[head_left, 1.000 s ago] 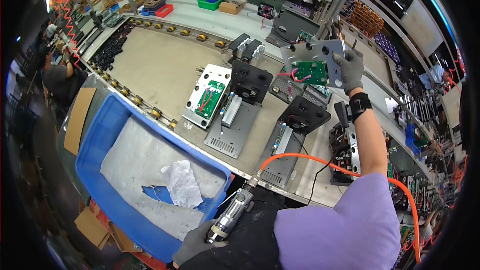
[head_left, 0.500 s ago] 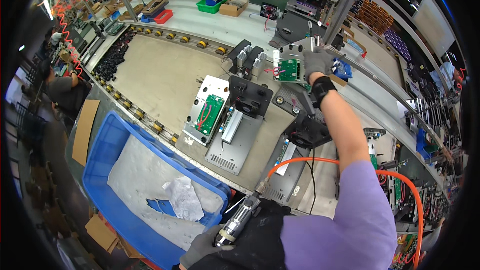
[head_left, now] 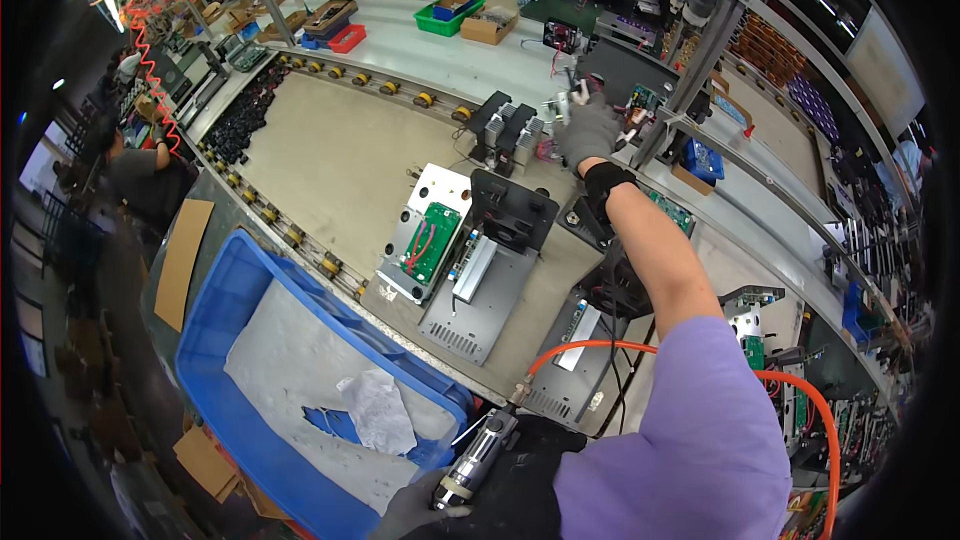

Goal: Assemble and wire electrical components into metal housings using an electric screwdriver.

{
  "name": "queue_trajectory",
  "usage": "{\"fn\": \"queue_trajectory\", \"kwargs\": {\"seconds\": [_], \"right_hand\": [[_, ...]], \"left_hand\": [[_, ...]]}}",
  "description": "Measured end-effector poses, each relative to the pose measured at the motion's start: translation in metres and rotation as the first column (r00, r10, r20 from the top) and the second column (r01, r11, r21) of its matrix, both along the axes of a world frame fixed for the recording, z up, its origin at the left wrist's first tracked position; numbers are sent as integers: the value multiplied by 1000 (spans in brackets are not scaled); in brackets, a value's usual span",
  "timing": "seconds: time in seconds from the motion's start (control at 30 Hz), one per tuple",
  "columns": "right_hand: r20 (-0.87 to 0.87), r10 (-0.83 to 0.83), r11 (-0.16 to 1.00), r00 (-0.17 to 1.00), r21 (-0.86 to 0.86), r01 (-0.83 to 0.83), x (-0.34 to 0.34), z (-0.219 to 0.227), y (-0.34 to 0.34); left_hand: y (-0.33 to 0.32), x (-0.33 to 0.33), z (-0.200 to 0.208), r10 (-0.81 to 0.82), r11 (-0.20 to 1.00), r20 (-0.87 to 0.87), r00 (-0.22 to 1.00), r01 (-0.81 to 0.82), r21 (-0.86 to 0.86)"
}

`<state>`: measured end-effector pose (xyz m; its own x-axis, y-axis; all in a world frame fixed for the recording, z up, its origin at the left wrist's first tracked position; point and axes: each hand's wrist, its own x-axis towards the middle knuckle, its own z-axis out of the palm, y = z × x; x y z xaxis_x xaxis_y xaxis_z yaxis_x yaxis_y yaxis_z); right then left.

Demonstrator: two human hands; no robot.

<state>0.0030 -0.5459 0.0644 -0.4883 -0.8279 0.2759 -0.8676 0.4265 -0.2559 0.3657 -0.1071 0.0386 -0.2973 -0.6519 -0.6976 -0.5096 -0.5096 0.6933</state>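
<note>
My left hand (head_left: 425, 506), in a grey glove, is wrapped around a silver pneumatic screwdriver (head_left: 476, 459) at the lower edge. An orange air hose (head_left: 590, 344) runs from the tool. My right hand (head_left: 590, 132), also gloved, reaches to the far side of the bench; its fingers are blurred and partly hidden. Against it show a smeared shiny metal part (head_left: 556, 112) and pink wires (head_left: 547, 149); whether it grips them is unclear. Left of it stand black-and-silver heat sinks (head_left: 508, 130). Nearer lie a metal plate with a green circuit board (head_left: 432, 243) and a grey chassis panel with an upright black bracket (head_left: 512, 208).
A blue bin (head_left: 215, 340) holding a crumpled white sheet (head_left: 378, 410) stands at the left front. A second grey chassis panel (head_left: 560, 385) sits near the front edge. Roller tracks (head_left: 390, 88) border the bench. A metal post (head_left: 690, 70) rises beyond my right hand.
My right hand has moved left and slightly away. The plate with a green board beside it no longer shows face-on. The view has shifted slightly; my left hand keeps the screwdriver.
</note>
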Motion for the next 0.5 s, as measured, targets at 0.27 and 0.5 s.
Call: {"fn": "queue_trajectory", "kwargs": {"seconds": [0.27,0.5], "right_hand": [[147,364,864,920,315,-393,43,-2,8],[222,414,800,883,374,-470,73,9,-14]], "left_hand": [[-4,-15,23,38,999,-62,997,-36,27],[7,-5,15,174,985,-137,975,-172,24]]}}
